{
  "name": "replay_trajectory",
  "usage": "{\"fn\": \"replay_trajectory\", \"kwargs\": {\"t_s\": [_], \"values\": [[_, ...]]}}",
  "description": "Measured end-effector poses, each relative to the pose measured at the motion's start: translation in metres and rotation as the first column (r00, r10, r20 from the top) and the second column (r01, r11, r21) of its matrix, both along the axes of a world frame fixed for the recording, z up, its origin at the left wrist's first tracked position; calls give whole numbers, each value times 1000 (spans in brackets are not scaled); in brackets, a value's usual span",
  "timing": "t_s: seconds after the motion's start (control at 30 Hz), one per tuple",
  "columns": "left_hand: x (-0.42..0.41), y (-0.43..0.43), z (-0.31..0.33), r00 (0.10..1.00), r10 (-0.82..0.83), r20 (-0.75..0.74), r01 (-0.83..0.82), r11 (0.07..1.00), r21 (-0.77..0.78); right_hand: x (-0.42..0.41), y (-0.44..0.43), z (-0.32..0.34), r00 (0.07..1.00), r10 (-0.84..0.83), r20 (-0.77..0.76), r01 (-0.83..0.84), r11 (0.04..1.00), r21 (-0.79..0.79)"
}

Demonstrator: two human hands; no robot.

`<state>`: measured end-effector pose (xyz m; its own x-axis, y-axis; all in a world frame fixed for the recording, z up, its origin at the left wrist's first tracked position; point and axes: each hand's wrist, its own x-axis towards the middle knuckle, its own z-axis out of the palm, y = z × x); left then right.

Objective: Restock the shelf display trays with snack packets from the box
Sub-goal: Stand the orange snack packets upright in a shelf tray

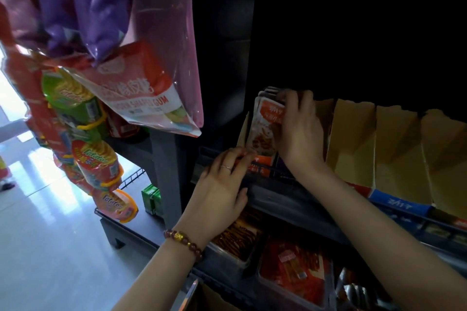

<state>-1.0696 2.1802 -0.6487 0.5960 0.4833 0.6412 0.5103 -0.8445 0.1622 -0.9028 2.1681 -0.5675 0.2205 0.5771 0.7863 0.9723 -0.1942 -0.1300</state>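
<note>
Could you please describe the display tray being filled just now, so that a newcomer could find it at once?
Find the dark shelf unit and the row of brown cardboard trays on its upper shelf. The tray is the leftmost of that row. It alone shows orange-and-white packets, gripped by the right hand; its neighbours show only bare cardboard.

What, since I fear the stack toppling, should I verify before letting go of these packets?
1. The right hand grips the packets at their top: ok.
2. The left hand touches the stack's lower edge with its fingertips: ok.
3. The packets stand on edge inside the cardboard tray: ok.
4. Stack seated on the tray floor: cannot tell, hidden by the tray front.
5. Space behind the stack: cannot tell, too dark.
</note>
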Motion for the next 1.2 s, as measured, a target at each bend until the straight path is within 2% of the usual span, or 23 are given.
{"fn": "replay_trajectory", "kwargs": {"t_s": [0.1,0.17,0.3,0.47,0.6,0.7,0.83,1.0,1.2], "values": [[-1,1,1,1000,3,-9,-3,1000,4,-4,-3,-3,996,-56,65,54,998,28],[-1,0,1,1000,9,-13,-9,1000,4,-3,-5,-11,993,-79,82,82,996,-35],[-1,1,-1,999,20,-28,-20,1000,-4,-3,-15,-24,1000,-30,-6,29,989,-145],[-1,1,-1,1000,-1,-19,0,1000,-20,-9,-26,-24,1000,-8,24,11,991,-130],[-2,0,1,1000,-5,-4,5,1000,-10,-12,-21,-20,995,84,60,-73,985,-159],[-1,-1,1,1000,-4,5,4,1000,7,-11,-16,-22,996,5,91,12,982,-188],[-3,0,0,1000,18,6,-18,999,40,-18,-15,-20,999,-12,48,22,974,-223],[2,0,0,1000,21,-7,-21,999,41,-10,-17,-22,997,6,77,12,972,-234],[-3,3,4,999,5,-47,-3,999,46,-13,-32,-12,996,89,7,-84,958,-275]]}}
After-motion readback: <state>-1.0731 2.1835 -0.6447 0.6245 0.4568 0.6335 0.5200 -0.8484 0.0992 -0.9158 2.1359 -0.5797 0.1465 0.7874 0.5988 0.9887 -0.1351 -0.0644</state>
